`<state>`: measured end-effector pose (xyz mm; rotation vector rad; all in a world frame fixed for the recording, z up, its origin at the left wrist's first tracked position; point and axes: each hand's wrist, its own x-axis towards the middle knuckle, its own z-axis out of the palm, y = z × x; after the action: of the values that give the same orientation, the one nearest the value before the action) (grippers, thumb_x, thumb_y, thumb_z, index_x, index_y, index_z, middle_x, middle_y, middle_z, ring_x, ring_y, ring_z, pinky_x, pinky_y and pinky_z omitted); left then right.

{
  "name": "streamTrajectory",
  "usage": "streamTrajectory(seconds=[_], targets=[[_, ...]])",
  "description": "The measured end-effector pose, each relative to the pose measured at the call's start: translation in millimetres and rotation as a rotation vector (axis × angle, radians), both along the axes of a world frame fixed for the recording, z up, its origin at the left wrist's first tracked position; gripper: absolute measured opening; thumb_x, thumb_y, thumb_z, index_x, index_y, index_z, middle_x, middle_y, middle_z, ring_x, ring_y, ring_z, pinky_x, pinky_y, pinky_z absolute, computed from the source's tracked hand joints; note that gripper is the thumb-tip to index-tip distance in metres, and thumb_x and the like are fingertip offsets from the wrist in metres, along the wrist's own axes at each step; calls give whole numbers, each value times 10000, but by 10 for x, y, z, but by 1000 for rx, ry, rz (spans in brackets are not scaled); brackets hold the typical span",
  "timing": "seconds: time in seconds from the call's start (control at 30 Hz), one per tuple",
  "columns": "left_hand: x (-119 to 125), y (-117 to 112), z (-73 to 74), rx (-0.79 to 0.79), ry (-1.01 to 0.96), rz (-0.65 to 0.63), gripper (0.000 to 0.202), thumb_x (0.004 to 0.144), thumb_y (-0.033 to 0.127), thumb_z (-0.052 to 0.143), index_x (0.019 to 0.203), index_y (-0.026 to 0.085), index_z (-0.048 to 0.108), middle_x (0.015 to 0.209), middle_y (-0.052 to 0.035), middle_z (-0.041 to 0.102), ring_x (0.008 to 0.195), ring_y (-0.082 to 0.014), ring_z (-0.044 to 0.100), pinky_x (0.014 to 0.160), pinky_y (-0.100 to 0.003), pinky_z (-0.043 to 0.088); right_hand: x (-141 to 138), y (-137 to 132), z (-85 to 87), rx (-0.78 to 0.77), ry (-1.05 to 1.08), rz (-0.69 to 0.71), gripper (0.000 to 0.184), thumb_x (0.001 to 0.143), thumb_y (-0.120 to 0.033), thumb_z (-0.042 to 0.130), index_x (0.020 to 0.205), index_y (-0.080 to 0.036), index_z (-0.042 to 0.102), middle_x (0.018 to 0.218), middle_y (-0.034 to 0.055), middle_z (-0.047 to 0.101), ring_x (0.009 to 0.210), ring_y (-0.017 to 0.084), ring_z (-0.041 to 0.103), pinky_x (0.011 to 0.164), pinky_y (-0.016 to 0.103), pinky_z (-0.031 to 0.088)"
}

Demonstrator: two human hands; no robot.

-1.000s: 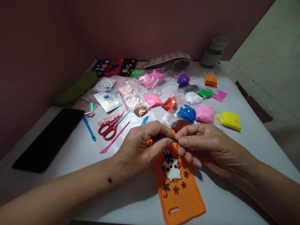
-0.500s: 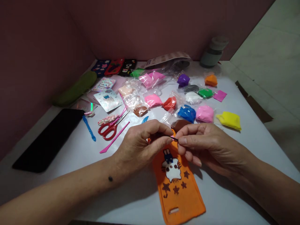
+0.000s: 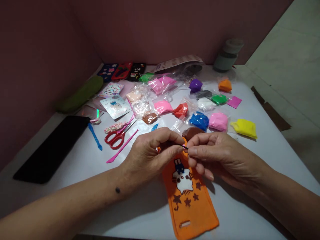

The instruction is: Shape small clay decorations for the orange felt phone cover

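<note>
My left hand point(image 3: 152, 153) and my right hand point(image 3: 217, 155) meet fingertip to fingertip above the top of an orange phone case point(image 3: 191, 203). Between them they pinch a thin dark strand of clay point(image 3: 184, 147), each hand closed on one end. The case lies flat on the white table point(image 3: 75, 173) and carries a white cat figure with a blue hat and several brown stars. A brown clay lump point(image 3: 192, 132) sits just behind my fingers.
Several bags of coloured clay point(image 3: 200, 120) spread across the table's middle and back. Red scissors point(image 3: 117, 136), a pink modelling tool point(image 3: 122, 150) and a blue tool point(image 3: 95, 136) lie left of my hands. A black phone point(image 3: 50, 148) lies far left. A grey jar point(image 3: 228, 55) stands at the back.
Almost nothing differs; my fingers have shifted slightly while pinching the dark strand, and the orange case has nudged a little.
</note>
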<state>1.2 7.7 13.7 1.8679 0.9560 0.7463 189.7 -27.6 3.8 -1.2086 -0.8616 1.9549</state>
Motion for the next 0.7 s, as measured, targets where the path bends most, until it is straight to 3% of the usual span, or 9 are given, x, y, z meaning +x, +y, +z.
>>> streamTrajectory(seconds=[0.7], targets=[[10,9,-24,15,-71,-50,62,817,88,626,814,115,682,751,-3,670,692,-76,608,632,-153,459,-9,22,19,-9,7,43,280,760,-370,716,729,-114,607,672,70,654,485,84,570,389,132,409]])
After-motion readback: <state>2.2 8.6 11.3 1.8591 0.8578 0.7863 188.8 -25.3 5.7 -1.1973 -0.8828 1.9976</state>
